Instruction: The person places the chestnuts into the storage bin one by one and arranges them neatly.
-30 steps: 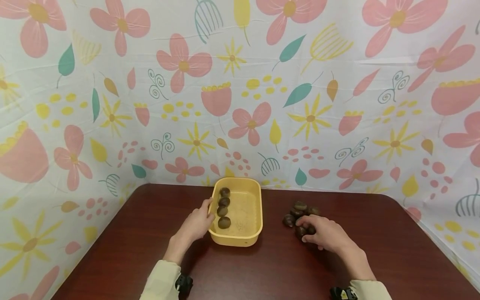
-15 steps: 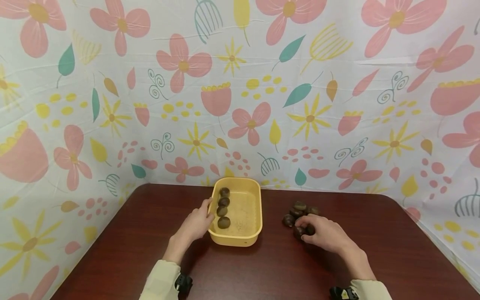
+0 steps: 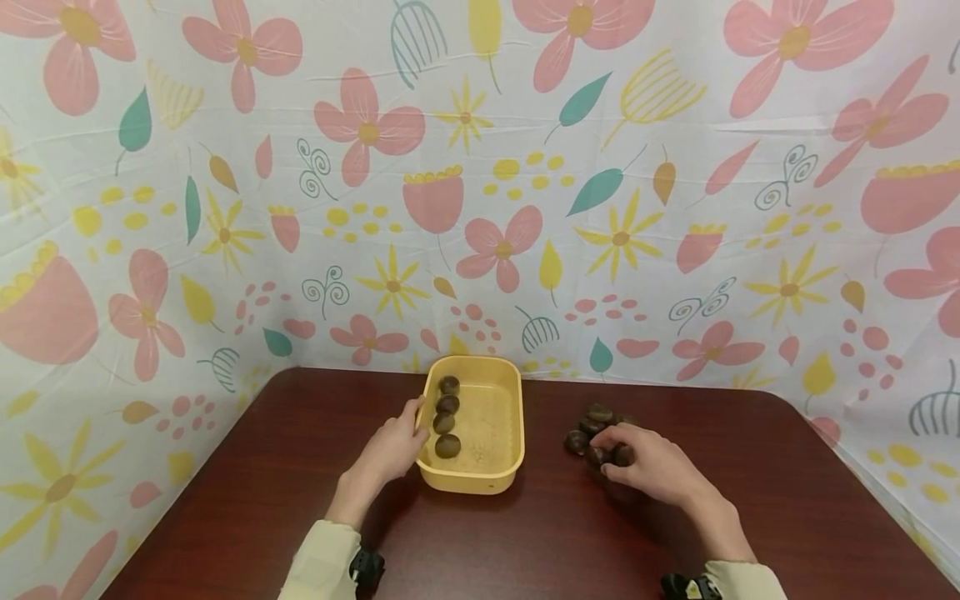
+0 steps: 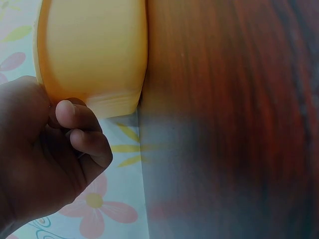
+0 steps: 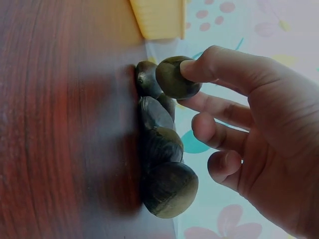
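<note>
My left hand point(image 3: 392, 446) grips the left wall of a yellow plastic tub point(image 3: 471, 483), fingers curled against its outside in the left wrist view. Inside the tub, several dark brown chestnuts point(image 3: 447, 446) lie in a line along the left side. My right hand point(image 3: 654, 465) pinches one chestnut point(image 5: 175, 79) between thumb and fingertips, with the other fingers loosely bent. That chestnut sits a little higher than the pile of chestnuts point(image 5: 169, 191) beside it. The hand partly hides the pile in the head view.
The dark reddish wooden table point(image 3: 480, 558) carries everything. A flower-printed cloth point(image 3: 495, 167) hangs behind it and along the left side. A stretch of bare tabletop point(image 3: 546, 425) lies between the tub and the pile.
My right hand has shifted slightly up and left, bringing the pinched chestnut with it. My left hand and the tub have stayed in place.
</note>
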Demonstrator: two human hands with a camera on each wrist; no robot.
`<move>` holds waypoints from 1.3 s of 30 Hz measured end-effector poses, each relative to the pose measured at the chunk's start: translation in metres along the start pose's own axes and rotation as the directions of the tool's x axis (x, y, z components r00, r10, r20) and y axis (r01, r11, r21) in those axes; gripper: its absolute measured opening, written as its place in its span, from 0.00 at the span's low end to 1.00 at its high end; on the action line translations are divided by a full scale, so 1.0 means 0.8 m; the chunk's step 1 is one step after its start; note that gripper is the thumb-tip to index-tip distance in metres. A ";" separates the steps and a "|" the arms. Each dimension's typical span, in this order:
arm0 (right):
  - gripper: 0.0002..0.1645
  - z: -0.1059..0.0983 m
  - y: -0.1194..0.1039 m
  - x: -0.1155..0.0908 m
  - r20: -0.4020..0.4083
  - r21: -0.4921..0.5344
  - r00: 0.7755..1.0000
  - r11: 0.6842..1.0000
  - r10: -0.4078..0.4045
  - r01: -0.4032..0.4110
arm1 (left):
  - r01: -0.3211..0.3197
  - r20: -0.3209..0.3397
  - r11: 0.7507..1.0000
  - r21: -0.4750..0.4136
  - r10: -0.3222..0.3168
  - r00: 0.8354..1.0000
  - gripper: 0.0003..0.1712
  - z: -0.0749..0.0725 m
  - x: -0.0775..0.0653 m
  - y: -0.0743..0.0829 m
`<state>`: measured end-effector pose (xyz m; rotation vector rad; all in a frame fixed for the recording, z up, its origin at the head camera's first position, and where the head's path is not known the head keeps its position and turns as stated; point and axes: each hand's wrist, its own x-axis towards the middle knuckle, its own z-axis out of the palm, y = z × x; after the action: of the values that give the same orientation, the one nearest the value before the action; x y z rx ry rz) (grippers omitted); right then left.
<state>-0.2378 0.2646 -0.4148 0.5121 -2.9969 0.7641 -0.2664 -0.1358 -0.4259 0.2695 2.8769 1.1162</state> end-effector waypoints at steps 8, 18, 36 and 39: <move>0.18 -0.004 -0.007 0.002 -0.025 -0.001 0.999 0.999 -0.042 0.042 | 0.002 -0.016 1.000 0.025 -0.002 1.000 0.32 -0.002 0.000 -0.001; 0.19 -0.007 -0.020 0.003 -0.071 -0.035 0.994 0.996 -0.081 0.078 | -0.008 -0.024 1.000 0.024 0.009 1.000 0.32 -0.006 -0.002 -0.001; 0.19 -0.004 -0.052 0.007 -0.131 0.000 0.978 0.987 -0.161 0.163 | -0.022 -0.005 1.000 0.000 0.022 1.000 0.32 0.000 0.000 -0.003; 0.19 -0.004 -0.059 0.010 -0.138 0.021 0.973 0.982 -0.184 0.189 | -0.025 0.000 1.000 0.000 0.025 1.000 0.32 0.001 0.000 -0.004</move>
<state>-0.2311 0.2246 -0.3895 0.7003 -2.7670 0.8004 -0.2668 -0.1376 -0.4288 0.3062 2.8816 1.1196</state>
